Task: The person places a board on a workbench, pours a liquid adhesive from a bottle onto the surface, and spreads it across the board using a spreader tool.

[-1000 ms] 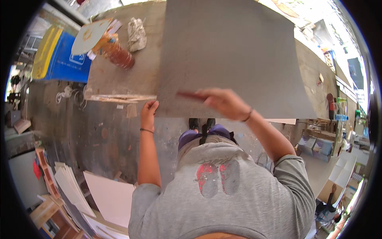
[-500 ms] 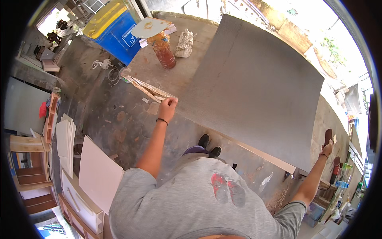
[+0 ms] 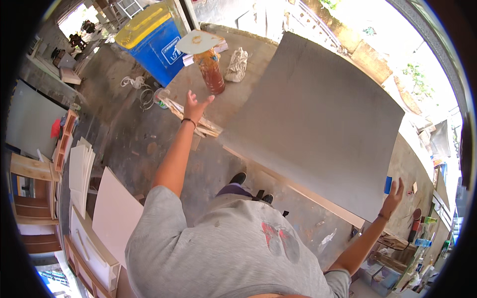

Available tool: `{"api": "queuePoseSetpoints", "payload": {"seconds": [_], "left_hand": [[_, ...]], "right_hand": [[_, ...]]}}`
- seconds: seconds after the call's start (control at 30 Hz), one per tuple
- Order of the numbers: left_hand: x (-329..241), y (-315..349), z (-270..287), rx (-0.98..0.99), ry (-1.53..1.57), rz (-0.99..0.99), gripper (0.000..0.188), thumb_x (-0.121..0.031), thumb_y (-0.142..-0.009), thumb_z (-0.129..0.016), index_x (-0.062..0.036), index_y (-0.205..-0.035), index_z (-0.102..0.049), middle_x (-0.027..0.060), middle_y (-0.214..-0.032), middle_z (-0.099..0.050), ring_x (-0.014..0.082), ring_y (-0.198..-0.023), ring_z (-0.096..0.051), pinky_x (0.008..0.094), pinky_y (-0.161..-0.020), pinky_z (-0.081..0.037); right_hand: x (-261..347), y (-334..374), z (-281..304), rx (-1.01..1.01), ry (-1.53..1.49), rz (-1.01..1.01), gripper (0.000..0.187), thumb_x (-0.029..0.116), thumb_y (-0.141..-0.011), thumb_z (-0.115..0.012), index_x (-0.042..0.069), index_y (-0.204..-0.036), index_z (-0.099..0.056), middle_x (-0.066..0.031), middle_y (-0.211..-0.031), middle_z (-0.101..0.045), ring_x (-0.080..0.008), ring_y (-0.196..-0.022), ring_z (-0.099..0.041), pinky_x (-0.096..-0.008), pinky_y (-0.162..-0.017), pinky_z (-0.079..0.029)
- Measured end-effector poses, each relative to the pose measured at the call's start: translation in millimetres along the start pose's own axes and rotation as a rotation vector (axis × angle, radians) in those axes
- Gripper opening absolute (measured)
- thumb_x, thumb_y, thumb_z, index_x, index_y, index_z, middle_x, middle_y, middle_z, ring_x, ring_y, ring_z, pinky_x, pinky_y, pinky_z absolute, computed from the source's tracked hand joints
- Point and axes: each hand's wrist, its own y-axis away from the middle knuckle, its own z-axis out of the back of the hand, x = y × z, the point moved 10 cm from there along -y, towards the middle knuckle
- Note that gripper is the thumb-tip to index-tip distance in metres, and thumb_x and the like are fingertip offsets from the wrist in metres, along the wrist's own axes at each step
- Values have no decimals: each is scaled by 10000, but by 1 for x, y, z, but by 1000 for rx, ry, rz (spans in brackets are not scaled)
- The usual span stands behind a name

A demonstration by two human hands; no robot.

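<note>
Head view: a large grey panel lies on the desk, filling the space between the two hands, with its near edge toward the person and a pale strip of board showing along below that edge. The left hand is out beyond the panel's left near corner, released, with its fingers parted and nothing in them; the panel is to its right, well apart from it. Wooden strips lie just beside that hand, between it and the panel's corner, and a bottle of reddish-brown contents stands a little farther off, near the fingertips. The right hand is just past the panel's right edge, close to the near right corner, with its fingers loosely extended. A small blue block sits at that edge, just to the left of the right hand's fingers; whether they touch it, I cannot tell. To the right of the bottle lies a crumpled whitish cloth, left of the panel's far part. A red and black tool lies to the right of the right hand.
</note>
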Motion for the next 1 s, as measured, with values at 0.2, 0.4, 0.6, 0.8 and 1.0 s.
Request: {"api": "queuePoseSetpoints", "payload": {"seconds": [0.2, 0.4, 0.6, 0.8, 1.0], "left_hand": [[-30, -109, 1, -141, -138, -335, 1251, -536, -502, -810, 84, -1360, -143, 261, -1398, -251, 326, -1297, -295, 377, -1050, -285], [-50, -128, -34, 116, 29, -396, 1032, -428, -470, -856, 40, -1231, -340, 215, -1261, -425, 306, -1158, -456, 384, -935, -405], [-116, -79, -25, 4, 53, -771, 807, -238, -543, -834, 24, -1174, -405, 163, -1127, -506, 277, -1026, -526, 369, -884, -430], [-205, -11, -37, 397, 38, -951, 696, -213, -547, -823, -5, -1080, -425, 154, -1081, -478, 291, -978, -530, 379, -833, -453], [-237, 63, -67, 716, -255, -1157, 700, -243, -555, -791, -3, -1089, -407, 210, -1187, -431, 358, -971, -549, 409, -805, -486]], "right_hand": [[97, 121, -61, 73, -133, -92, 353, 139, -895, -521, -17, -1211, -491, -137, -1258, -499, -225, -1202, -424, -332, -1020, -293], [204, 178, -140, 188, -245, 6, 353, 178, -840, -606, 38, -1157, -545, -119, -1304, -467, -279, -1257, -383, -401, -1022, -304], [288, 193, -166, 207, -88, 220, 365, 133, -801, -638, 20, -1139, -558, -139, -1277, -486, -322, -1271, -361, -424, -1024, -307], [385, 192, -178, 81, -114, 512, 503, 240, -756, -695, 34, -1183, -526, -169, -1265, -483, -358, -1258, -361, -439, -1003, -330], [434, 164, -203, 52, 124, 548, 489, 275, -765, -665, 40, -1171, -526, -164, -1201, -529, -319, -1080, -532, -391, -864, -455]]}}
